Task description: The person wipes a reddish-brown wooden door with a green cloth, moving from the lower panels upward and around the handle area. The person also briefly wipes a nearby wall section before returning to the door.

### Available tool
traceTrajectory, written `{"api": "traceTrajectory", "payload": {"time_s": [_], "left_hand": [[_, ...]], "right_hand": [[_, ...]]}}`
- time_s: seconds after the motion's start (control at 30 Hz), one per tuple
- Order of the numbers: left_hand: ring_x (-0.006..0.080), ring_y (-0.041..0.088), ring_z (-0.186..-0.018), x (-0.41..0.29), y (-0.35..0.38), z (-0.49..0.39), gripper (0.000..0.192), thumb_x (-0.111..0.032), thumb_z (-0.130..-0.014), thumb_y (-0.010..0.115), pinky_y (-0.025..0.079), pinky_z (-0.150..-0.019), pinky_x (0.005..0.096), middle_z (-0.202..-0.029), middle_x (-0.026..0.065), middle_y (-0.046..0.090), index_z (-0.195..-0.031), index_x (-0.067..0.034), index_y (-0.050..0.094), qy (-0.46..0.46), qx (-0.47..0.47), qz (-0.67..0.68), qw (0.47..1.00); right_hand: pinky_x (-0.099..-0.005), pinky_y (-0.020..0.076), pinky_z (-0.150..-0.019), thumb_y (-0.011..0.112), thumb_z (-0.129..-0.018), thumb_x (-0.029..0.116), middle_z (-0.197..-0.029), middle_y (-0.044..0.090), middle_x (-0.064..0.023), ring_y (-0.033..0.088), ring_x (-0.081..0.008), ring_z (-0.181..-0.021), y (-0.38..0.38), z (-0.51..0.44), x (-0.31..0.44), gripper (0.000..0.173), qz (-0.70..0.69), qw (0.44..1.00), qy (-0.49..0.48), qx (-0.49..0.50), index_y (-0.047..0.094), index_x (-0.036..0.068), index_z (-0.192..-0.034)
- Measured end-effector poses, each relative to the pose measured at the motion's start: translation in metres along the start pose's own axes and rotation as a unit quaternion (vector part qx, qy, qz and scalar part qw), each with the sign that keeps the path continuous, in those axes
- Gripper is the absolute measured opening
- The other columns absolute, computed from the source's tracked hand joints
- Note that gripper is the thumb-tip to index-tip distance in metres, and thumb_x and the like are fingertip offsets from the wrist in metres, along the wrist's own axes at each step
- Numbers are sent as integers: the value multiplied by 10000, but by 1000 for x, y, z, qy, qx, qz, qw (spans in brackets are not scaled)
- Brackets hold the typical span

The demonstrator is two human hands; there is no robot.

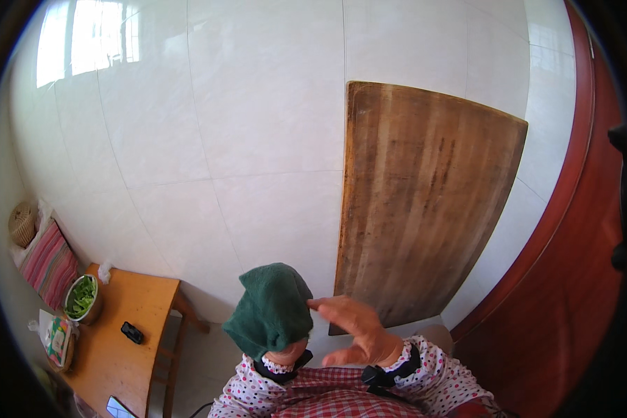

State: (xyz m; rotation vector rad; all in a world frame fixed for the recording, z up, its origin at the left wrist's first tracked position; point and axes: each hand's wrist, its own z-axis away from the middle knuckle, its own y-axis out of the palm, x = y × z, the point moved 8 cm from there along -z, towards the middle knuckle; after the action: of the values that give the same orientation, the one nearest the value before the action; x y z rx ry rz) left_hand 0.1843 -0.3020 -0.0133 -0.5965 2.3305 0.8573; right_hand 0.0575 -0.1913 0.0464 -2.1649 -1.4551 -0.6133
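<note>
A dark green cloth (271,308) is draped over my left hand (288,352). Only the heel of that hand and the wrist show below the fabric, so its fingers are hidden. To the right of the cloth, my right hand (358,332) is spread, with thumb and fingers apart and nothing in the palm. One fingertip of it meets the cloth's right edge, or overlaps it from this angle; I cannot tell whether it touches. Both hands are in front of my red checked apron (339,392).
A large wooden board (423,209) stands against the tiled wall (266,130). At left, a wooden table (130,292) bears a metal bowl (95,312) of green leaves (82,297), a small black object (131,332), a phone (119,407) and a tissue pack (58,339). A red door (559,292) is at right.
</note>
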Motion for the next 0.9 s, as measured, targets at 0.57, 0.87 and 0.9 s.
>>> {"api": "traceTrajectory", "payload": {"time_s": [0.57,0.87,0.9], "left_hand": [[431,170,-1567,33,60,-290,572,-144,-926,666,90,-1237,629,-1715,79,241,-1484,-149,538,300,120,-746,582],[411,211,-1563,11,154,-372,610,-283,-944,658,147,-1227,658,-1703,41,285,-1529,-211,501,404,144,-748,506],[413,220,-1559,5,165,-378,612,-286,-939,665,158,-1225,661,-1700,34,292,-1524,-208,503,430,145,-734,505]], "right_hand": [[-564,389,-1018,746,-774,573,-1289,662,-91,543,-349,-1259,-82,331,-103,521,544,722,396,161,761,221,-1158],[-573,432,-1008,688,-856,376,-1270,642,-160,538,-415,-1216,-82,352,-76,346,505,747,420,101,728,106,-1068],[-565,439,-994,684,-855,374,-1245,645,-159,542,-416,-1200,-87,354,-74,337,506,748,420,93,724,98,-1045]]}}
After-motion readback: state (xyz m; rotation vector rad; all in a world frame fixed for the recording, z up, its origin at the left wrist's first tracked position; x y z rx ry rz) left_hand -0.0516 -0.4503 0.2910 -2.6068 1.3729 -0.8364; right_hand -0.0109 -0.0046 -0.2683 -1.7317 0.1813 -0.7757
